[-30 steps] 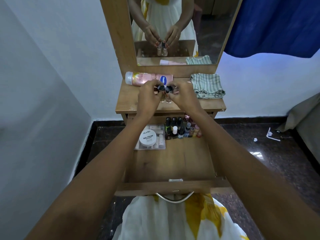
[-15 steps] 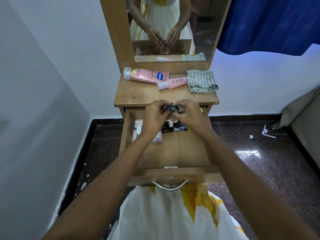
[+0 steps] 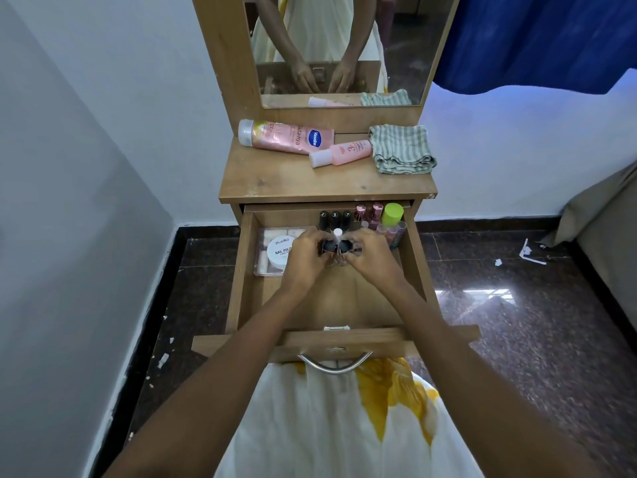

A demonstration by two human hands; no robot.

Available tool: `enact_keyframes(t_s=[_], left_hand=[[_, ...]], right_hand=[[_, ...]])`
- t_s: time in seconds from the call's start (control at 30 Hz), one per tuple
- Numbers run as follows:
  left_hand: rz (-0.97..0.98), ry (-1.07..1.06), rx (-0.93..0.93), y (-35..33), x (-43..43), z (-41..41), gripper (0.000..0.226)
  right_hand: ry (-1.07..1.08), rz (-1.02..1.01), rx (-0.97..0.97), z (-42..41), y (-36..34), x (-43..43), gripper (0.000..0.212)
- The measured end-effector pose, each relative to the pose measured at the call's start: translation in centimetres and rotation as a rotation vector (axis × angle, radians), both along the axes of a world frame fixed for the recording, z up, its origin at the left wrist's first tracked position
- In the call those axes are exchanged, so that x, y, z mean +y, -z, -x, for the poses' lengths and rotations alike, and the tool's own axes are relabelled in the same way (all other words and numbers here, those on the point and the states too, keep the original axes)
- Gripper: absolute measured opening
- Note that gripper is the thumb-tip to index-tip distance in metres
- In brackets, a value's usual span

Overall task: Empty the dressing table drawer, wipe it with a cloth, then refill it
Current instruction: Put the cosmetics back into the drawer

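The wooden drawer (image 3: 415,267) stands pulled out under the dressing table top (image 3: 275,181). Both hands are inside it near the back. My left hand (image 3: 305,258) pinches a small clear bottle with a black cap (image 3: 327,246); my right hand (image 3: 370,258) pinches a matching one (image 3: 345,246). The two bottles are side by side, low over the drawer floor. Behind them stand several nail polish bottles (image 3: 334,219) and a lime-capped bottle (image 3: 392,215). A white nail polish remover tub (image 3: 280,251) lies on a clear box at the left. The striped cloth (image 3: 401,150) lies folded on the top.
A large pink lotion tube (image 3: 286,136) and a small pink bottle (image 3: 341,153) lie on the table top below the mirror (image 3: 344,46). A blue curtain (image 3: 534,39) hangs at the right. The drawer's metal handle (image 3: 336,365) is close to my dress.
Both hands carried the two black-capped bottles from the table top down into the drawer. The small pink bottle, hidden behind my hands before, now shows.
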State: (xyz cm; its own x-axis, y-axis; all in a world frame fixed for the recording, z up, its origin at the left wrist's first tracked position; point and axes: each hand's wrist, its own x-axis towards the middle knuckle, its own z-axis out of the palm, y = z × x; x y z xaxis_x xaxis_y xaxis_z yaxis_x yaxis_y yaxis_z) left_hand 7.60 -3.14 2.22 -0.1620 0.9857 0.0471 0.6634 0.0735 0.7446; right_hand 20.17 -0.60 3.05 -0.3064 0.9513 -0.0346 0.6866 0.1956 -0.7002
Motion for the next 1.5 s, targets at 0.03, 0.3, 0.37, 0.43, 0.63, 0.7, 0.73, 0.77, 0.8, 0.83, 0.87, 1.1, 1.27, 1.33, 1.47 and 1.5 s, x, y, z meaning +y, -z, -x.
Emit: enact_keyframes(t_s=[0.03, 0.3, 0.37, 0.43, 0.63, 0.7, 0.73, 0.77, 0.8, 0.83, 0.87, 1.1, 1.27, 1.33, 1.47, 1.5], left_hand=[[0.013, -0.004, 0.006, 0.2, 0.0, 0.1, 0.030], [0.049, -0.013, 0.010, 1.1, 0.4, 0.5, 0.033], [0.049, -0.013, 0.013, 1.2, 0.5, 0.5, 0.033], [0.050, -0.012, 0.016, 1.3, 0.5, 0.5, 0.033], [0.061, -0.004, 0.039, 1.7, 0.6, 0.5, 0.034], [0.058, -0.010, 0.037, 1.8, 0.7, 0.4, 0.034], [0.058, -0.013, 0.035, 1.8, 0.7, 0.4, 0.034], [0.058, -0.016, 0.035, 1.8, 0.7, 0.3, 0.035], [0.057, -0.020, 0.033, 1.8, 0.7, 0.3, 0.035], [0.056, -0.023, 0.030, 1.9, 0.7, 0.3, 0.035], [0.054, -0.026, 0.028, 1.9, 0.7, 0.3, 0.035], [0.038, -0.029, 0.031, 1.9, 0.6, 0.4, 0.037], [0.012, -0.028, 0.019, 1.7, 0.5, 0.5, 0.037], [-0.003, -0.028, 0.016, 1.6, 0.4, 0.5, 0.036], [-0.053, -0.028, 0.014, 1.0, 0.3, 0.7, 0.032], [-0.070, -0.030, 0.012, 0.7, 0.4, 0.8, 0.031]], right_hand=[[0.001, 0.007, -0.002, 0.0, 0.2, 0.0, 0.040], [-0.010, 0.008, -0.075, 0.4, 1.0, 0.2, 0.039], [-0.015, 0.010, -0.081, 0.5, 1.1, 0.4, 0.038], [-0.026, 0.017, -0.079, 0.7, 1.2, 0.4, 0.038], [-0.036, 0.024, -0.067, 1.0, 1.6, 0.4, 0.037], [-0.030, 0.021, -0.076, 1.0, 1.8, 0.5, 0.038], [-0.026, 0.020, -0.080, 1.0, 1.9, 0.5, 0.039], [-0.024, 0.021, -0.083, 1.0, 1.9, 0.5, 0.039], [-0.023, 0.021, -0.086, 1.1, 1.9, 0.6, 0.039], [-0.023, 0.018, -0.091, 1.1, 1.9, 0.6, 0.038], [-0.025, 0.011, -0.098, 1.1, 1.9, 0.6, 0.038], [-0.024, -0.042, -0.139, 1.0, 2.0, 0.4, 0.037], [-0.014, -0.060, -0.164, 0.8, 1.9, 0.3, 0.037], [-0.015, -0.069, -0.161, 0.6, 1.7, 0.3, 0.037], [-0.023, -0.102, -0.144, 0.2, 0.9, 0.2, 0.033], [-0.028, -0.108, -0.141, 0.1, 0.6, 0.2, 0.030]])
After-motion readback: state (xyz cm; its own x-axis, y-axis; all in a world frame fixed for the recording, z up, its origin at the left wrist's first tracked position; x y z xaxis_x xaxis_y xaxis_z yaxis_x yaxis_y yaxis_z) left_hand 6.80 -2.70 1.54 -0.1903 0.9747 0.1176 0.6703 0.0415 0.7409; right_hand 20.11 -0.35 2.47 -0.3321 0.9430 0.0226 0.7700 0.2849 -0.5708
